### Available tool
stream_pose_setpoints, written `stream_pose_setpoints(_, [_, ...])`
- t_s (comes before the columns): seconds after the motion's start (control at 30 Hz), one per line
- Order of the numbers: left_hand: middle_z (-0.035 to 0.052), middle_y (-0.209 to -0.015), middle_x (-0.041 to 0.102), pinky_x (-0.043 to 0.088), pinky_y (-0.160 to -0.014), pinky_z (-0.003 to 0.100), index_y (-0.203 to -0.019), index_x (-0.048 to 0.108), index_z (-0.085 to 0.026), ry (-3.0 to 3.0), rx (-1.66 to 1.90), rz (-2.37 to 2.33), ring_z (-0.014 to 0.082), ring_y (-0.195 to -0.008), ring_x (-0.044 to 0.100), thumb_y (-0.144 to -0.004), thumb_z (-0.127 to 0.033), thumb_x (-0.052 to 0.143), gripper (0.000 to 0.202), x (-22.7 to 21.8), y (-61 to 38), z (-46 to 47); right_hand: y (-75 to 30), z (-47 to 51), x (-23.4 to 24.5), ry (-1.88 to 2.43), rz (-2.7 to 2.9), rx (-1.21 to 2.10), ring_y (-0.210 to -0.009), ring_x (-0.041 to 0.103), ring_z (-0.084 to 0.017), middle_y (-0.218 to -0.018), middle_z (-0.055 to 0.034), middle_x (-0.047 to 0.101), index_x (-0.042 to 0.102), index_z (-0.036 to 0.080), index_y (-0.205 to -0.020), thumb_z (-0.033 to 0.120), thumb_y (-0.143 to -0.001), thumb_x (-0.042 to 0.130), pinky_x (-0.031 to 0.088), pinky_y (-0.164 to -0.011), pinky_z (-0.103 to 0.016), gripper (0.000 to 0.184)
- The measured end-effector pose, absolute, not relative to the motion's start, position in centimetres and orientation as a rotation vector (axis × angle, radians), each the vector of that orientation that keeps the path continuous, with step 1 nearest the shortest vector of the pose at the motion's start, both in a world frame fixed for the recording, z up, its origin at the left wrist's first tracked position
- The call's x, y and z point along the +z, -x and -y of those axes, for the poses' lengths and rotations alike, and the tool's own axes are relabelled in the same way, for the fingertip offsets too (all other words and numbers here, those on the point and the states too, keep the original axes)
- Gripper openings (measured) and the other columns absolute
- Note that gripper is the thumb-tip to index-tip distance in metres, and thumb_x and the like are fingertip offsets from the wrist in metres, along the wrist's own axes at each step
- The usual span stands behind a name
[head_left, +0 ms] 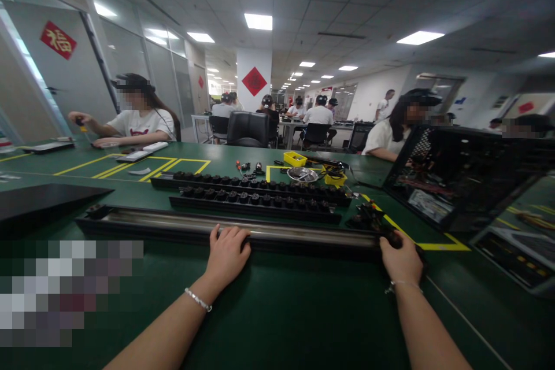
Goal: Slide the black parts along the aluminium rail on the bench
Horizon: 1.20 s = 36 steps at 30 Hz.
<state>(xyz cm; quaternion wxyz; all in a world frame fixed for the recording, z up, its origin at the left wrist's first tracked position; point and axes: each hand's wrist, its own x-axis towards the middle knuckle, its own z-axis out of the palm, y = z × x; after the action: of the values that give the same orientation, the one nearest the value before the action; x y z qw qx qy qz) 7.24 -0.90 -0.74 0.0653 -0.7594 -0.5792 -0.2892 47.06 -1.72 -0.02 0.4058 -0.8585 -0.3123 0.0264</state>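
The long black trough (299,235) lay on the bench (303,312) beside two rows of black parts (255,199), left hand (228,254) spread over its near rim, right hand (402,257) gripping one end, so light, even pressure seemed best for steadiness.

The left forearm (173,324) and left hand (228,257), bottom centre-left of the frame, are bare but for a silvery bracelet (198,300) at the wrist, fairly chunky, its small bright pieces too blurred to tell as links or beads. The right forearm (427,324) and right hand (401,260), lower right, are likewise bare, with a finer silvery chain (404,284) whose small end dangles at its left side.
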Motion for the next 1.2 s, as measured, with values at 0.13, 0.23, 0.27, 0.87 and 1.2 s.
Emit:
stream_pose_setpoints(0.13, [0.0010,-0.095,0.067,0.018,-0.106,0.052,-0.097,0.063,-0.027,2.292,-0.868,1.745,0.0218,-0.097,0.057,-0.081,-0.026,0.047,0.022,-0.7,-7.2,0.9,-47.6,1.6,-0.4,2.165,0.820,0.046,-0.097,0.058,-0.032,-0.112,-0.0141,0.063,0.058,0.019,-0.120,0.047,-0.072,0.052,0.044,-0.090,-0.045,0.056])
stream_pose_setpoints(0.23, [0.0009,-0.094,0.067,0.018,-0.106,0.052,-0.096,0.063,-0.027,2.294,-0.866,1.758,0.0219,-0.096,0.057,-0.081,-0.026,0.048,0.022,-0.7,-7.2,0.8,-48.4,1.5,-0.9,2.143,0.805,0.021,-0.094,0.058,-0.032,-0.107,-0.0136,0.064,0.061,0.019,-0.117,0.047,-0.070,0.053,0.044,-0.088,-0.046,0.055])
stream_pose_setpoints(0.27, [0.0010,-0.094,0.067,0.018,-0.106,0.052,-0.095,0.063,-0.027,2.294,-0.866,1.761,0.0219,-0.096,0.057,-0.080,-0.025,0.048,0.022,-0.7,-7.2,0.8,-48.8,1.5,-1.0,2.137,0.788,0.012,-0.093,0.058,-0.032,-0.105,-0.0134,0.065,0.062,0.019,-0.115,0.046,-0.069,0.054,0.044,-0.088,-0.047,0.054])
stream_pose_setpoints(0.87, [0.0011,-0.092,0.067,0.017,-0.107,0.052,-0.095,0.063,-0.027,2.288,-0.856,1.762,0.0219,-0.096,0.057,-0.081,-0.029,0.048,0.020,-0.8,-7.2,0.9,-52.0,2.3,-1.8,2.095,0.669,-0.010,-0.102,0.056,-0.030,-0.115,-0.0093,0.062,0.060,0.022,-0.117,0.041,-0.070,0.055,0.043,-0.090,-0.042,0.051])
stream_pose_setpoints(1.2, [0.0002,-0.092,0.068,0.017,-0.106,0.051,-0.095,0.062,-0.028,2.295,-0.904,1.750,0.0207,-0.096,0.057,-0.082,-0.029,0.048,0.019,-0.8,-7.2,0.9,-53.2,2.6,-2.2,2.244,0.782,-0.023,-0.095,0.058,-0.033,-0.105,-0.0135,0.064,0.061,0.020,-0.112,0.044,-0.071,0.055,0.046,-0.082,-0.046,0.048])
